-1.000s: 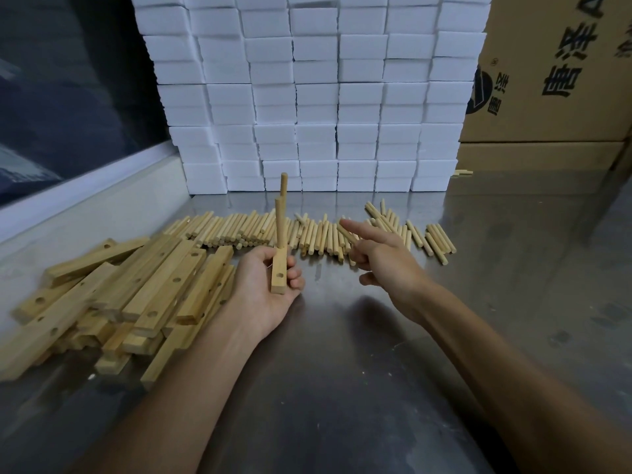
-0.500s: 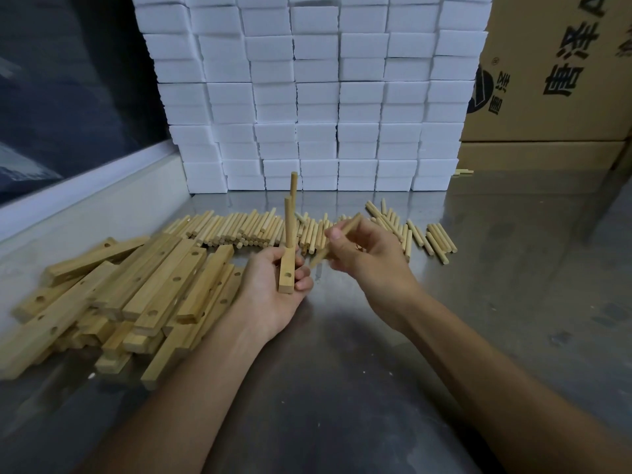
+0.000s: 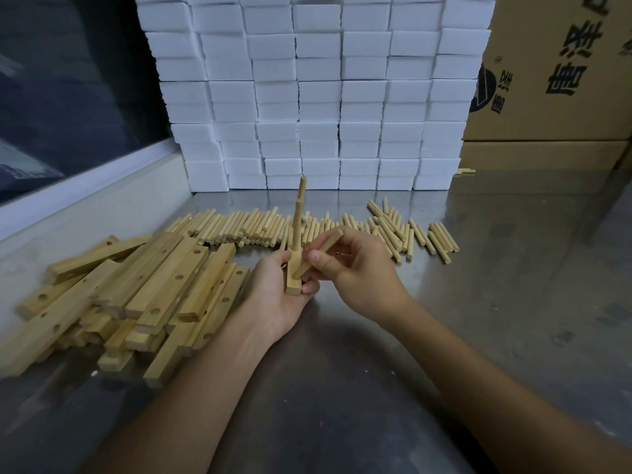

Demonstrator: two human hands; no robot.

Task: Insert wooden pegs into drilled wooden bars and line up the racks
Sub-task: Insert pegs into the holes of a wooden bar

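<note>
On the steel table (image 3: pixel 376 388), the left hand (image 3: pixel 273 295) grips a drilled bar (image 3: pixel 296 254) held upright, while the right hand (image 3: pixel 355 271) pinches a peg (image 3: pixel 323 249) between thumb and fingers, its lower end touching the bar near the bottom. Loose pegs (image 3: pixel 239 227) lie in a row just behind the hands, and a heap of bars (image 3: pixel 136 285) sits to the left, before stacked white blocks (image 3: pixel 318 90).

Bars (image 3: pixel 136 295) left of pegs (image 3: pixel 342 227) (boxes (image 3: pixel 318 97) behind)

White foam blocks (image 3: pixel 318 97) (stacked), cardboard box (image 3: pixel 561 73)
</note>
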